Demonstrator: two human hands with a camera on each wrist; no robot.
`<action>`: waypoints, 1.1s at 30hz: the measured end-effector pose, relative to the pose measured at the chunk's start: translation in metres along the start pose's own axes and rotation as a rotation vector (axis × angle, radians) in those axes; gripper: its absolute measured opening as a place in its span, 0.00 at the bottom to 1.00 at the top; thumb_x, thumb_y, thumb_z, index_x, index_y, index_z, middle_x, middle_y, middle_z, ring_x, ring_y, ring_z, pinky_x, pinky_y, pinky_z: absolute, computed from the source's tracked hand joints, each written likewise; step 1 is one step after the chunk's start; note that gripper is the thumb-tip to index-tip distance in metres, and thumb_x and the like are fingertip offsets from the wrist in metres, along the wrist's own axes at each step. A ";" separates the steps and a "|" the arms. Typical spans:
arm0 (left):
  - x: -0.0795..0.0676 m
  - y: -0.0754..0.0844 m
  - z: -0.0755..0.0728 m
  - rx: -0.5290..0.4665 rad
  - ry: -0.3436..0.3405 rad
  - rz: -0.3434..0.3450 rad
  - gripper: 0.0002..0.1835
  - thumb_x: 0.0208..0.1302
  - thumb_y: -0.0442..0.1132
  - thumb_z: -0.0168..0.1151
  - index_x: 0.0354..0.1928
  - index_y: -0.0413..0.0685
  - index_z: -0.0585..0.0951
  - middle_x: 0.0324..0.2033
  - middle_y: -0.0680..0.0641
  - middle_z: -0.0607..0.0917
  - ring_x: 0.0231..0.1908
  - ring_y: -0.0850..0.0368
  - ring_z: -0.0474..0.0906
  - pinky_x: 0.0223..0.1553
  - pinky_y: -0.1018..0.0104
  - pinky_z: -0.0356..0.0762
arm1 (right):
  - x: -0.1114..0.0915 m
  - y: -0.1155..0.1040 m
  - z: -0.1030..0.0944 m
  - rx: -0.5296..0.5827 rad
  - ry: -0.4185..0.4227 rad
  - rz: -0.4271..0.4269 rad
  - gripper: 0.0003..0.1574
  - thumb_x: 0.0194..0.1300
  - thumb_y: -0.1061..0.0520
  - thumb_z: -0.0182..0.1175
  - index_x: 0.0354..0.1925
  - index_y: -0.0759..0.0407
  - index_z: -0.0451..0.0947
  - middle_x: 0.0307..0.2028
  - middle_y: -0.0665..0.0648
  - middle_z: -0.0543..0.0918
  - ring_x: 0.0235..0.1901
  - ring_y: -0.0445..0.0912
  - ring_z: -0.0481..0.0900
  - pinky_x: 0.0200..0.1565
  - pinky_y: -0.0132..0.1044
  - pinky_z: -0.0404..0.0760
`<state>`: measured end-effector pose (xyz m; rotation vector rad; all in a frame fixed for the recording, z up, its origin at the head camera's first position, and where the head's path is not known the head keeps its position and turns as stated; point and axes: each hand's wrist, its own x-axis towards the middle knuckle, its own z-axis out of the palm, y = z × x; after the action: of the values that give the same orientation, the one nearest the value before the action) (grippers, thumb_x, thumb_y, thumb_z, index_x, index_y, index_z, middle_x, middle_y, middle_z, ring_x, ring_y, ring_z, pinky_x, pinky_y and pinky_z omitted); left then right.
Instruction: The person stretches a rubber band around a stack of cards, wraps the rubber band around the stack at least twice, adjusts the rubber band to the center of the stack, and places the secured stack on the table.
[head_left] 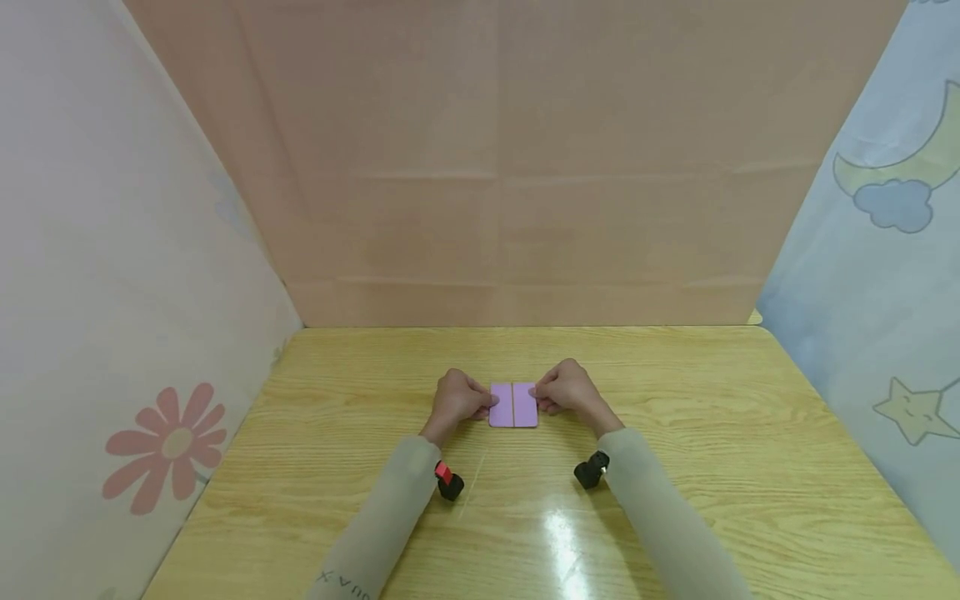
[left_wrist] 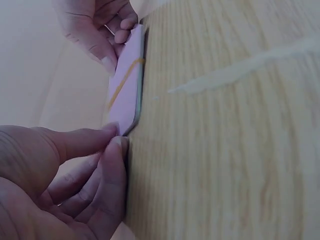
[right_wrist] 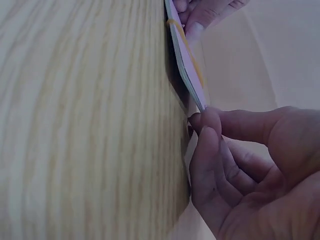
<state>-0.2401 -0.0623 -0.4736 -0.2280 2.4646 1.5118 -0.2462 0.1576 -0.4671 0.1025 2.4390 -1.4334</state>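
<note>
A thin stack of pink-purple cards [head_left: 525, 408] lies level, close over the wooden table. Around its middle runs a narrow orange rubber band [head_left: 513, 407]. My left hand [head_left: 457, 395] pinches the left edge of the stack between thumb and fingers. On the opposite edge, my right hand [head_left: 567, 387] grips it the same way, with the thumb on top. In the left wrist view, the side of the card stack [left_wrist: 131, 85] shows thin pale layers. The right wrist view has a dark shadow gap between the cards [right_wrist: 187, 67] and the tabletop.
The wooden table [head_left: 300, 467] extends around both hands. A brown sheet [head_left: 495, 167] hangs behind its far edge. Patterned cloths [head_left: 112, 250] rise along the left and right sides. Each wrist wears a small black camera [head_left: 592, 471].
</note>
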 end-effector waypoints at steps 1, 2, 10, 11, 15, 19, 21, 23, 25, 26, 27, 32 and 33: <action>0.000 0.000 0.000 0.004 0.004 0.003 0.05 0.57 0.30 0.79 0.28 0.36 0.90 0.19 0.47 0.87 0.17 0.63 0.80 0.21 0.74 0.83 | 0.000 0.000 0.000 -0.004 0.006 -0.001 0.06 0.67 0.64 0.70 0.36 0.69 0.89 0.24 0.55 0.87 0.22 0.41 0.82 0.27 0.31 0.86; 0.001 -0.001 0.000 0.004 0.008 0.005 0.05 0.57 0.30 0.79 0.28 0.36 0.90 0.19 0.47 0.87 0.17 0.64 0.80 0.21 0.75 0.82 | 0.000 0.001 0.001 -0.009 0.012 -0.002 0.06 0.67 0.64 0.70 0.35 0.69 0.89 0.24 0.55 0.87 0.22 0.41 0.81 0.27 0.31 0.86; -0.001 0.001 0.001 -0.005 0.005 0.004 0.05 0.56 0.29 0.79 0.28 0.35 0.90 0.18 0.47 0.87 0.16 0.64 0.80 0.21 0.75 0.82 | 0.000 0.002 0.000 -0.061 0.048 -0.004 0.08 0.66 0.62 0.72 0.31 0.67 0.89 0.21 0.54 0.87 0.21 0.40 0.82 0.25 0.30 0.85; -0.001 0.001 0.001 -0.007 0.005 0.007 0.05 0.56 0.29 0.79 0.29 0.35 0.90 0.18 0.48 0.86 0.16 0.64 0.80 0.20 0.75 0.82 | 0.000 0.001 0.000 -0.062 0.049 -0.005 0.08 0.66 0.62 0.72 0.32 0.67 0.89 0.21 0.54 0.87 0.21 0.40 0.82 0.26 0.30 0.86; -0.003 0.001 0.001 -0.014 0.005 0.016 0.05 0.57 0.29 0.79 0.29 0.34 0.90 0.18 0.48 0.86 0.16 0.64 0.80 0.20 0.75 0.82 | -0.002 0.000 -0.001 -0.060 0.051 0.001 0.08 0.66 0.62 0.72 0.33 0.68 0.90 0.22 0.54 0.87 0.21 0.40 0.82 0.25 0.30 0.86; -0.004 0.003 0.001 -0.007 0.003 0.013 0.06 0.58 0.31 0.79 0.29 0.36 0.90 0.18 0.48 0.86 0.17 0.63 0.80 0.21 0.75 0.83 | -0.003 0.000 -0.004 -0.048 0.052 0.010 0.08 0.66 0.61 0.72 0.33 0.68 0.89 0.21 0.54 0.87 0.21 0.40 0.82 0.25 0.29 0.85; -0.004 0.003 0.000 -0.002 0.003 0.011 0.06 0.58 0.33 0.80 0.28 0.37 0.90 0.18 0.49 0.86 0.17 0.63 0.80 0.21 0.75 0.83 | -0.004 0.001 -0.005 -0.041 0.059 0.011 0.08 0.66 0.61 0.73 0.33 0.67 0.89 0.21 0.54 0.87 0.21 0.40 0.82 0.25 0.29 0.85; -0.003 0.003 -0.001 0.012 0.005 0.021 0.07 0.57 0.35 0.81 0.28 0.38 0.91 0.18 0.49 0.87 0.18 0.63 0.81 0.21 0.74 0.82 | -0.004 0.001 -0.007 -0.038 0.063 0.009 0.09 0.66 0.60 0.72 0.33 0.67 0.89 0.21 0.55 0.87 0.21 0.41 0.83 0.25 0.30 0.85; -0.004 0.003 -0.003 0.038 0.014 0.034 0.08 0.56 0.36 0.82 0.28 0.39 0.91 0.18 0.48 0.88 0.18 0.62 0.81 0.20 0.75 0.79 | -0.006 0.002 -0.008 -0.029 0.064 0.008 0.09 0.66 0.60 0.72 0.33 0.67 0.89 0.22 0.56 0.88 0.21 0.41 0.83 0.25 0.30 0.85; -0.004 0.003 -0.004 0.052 0.017 0.038 0.08 0.56 0.37 0.82 0.27 0.40 0.91 0.19 0.47 0.88 0.18 0.62 0.80 0.20 0.75 0.77 | -0.006 0.002 -0.008 -0.025 0.063 0.009 0.10 0.67 0.60 0.72 0.33 0.68 0.89 0.22 0.56 0.88 0.21 0.41 0.83 0.26 0.31 0.86; -0.004 0.002 -0.005 0.069 0.021 0.046 0.08 0.56 0.38 0.82 0.27 0.40 0.92 0.19 0.47 0.89 0.19 0.62 0.81 0.20 0.75 0.75 | -0.007 0.003 -0.009 -0.024 0.060 0.007 0.10 0.67 0.60 0.71 0.34 0.68 0.89 0.23 0.56 0.88 0.21 0.41 0.84 0.26 0.31 0.86; -0.007 0.002 -0.012 0.144 0.046 0.109 0.09 0.58 0.41 0.81 0.30 0.42 0.92 0.27 0.44 0.92 0.26 0.59 0.82 0.27 0.73 0.73 | -0.013 0.001 -0.015 -0.032 0.077 -0.007 0.13 0.70 0.58 0.69 0.35 0.69 0.90 0.26 0.59 0.89 0.23 0.43 0.84 0.28 0.32 0.87; -0.007 0.002 -0.014 0.168 0.056 0.128 0.10 0.57 0.42 0.81 0.30 0.43 0.92 0.30 0.45 0.92 0.29 0.58 0.82 0.29 0.71 0.75 | -0.014 0.001 -0.017 -0.037 0.084 -0.018 0.14 0.71 0.57 0.68 0.35 0.69 0.90 0.27 0.59 0.90 0.23 0.43 0.84 0.28 0.33 0.87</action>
<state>-0.2355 -0.0737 -0.4635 -0.0846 2.6800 1.3517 -0.2365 0.1735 -0.4558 0.1358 2.5391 -1.4174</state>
